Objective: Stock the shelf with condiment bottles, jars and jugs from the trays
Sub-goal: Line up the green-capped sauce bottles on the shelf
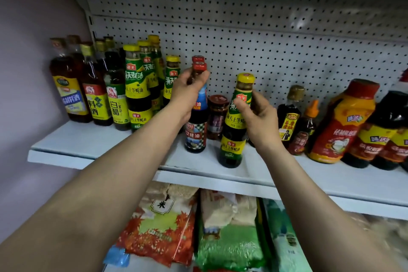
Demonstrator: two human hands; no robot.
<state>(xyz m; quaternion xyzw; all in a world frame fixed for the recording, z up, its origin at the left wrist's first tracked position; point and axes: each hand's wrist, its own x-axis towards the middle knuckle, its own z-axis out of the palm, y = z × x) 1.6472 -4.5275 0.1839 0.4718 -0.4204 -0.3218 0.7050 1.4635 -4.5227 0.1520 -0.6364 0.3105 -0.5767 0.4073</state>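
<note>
Gripping the red-capped bottle by its neck with the left hand and the yellow-capped bottle by its shoulder with the right hand, mid-frame on the shelf; likely heavy, slick glass, best held low.

The yellow-capped bottle that the right hand is gripping is showing "海天" in red and "上等蚝油" on its yellow label. The red-capped bottle under the left hand's grip is showing "蚝油". Left of that grip, the green-labelled bottles are carrying "海天" and "上等蚝油". Further left, one bottle is reading "白醋" and another "料酒". The other labels are too blurred.
</note>
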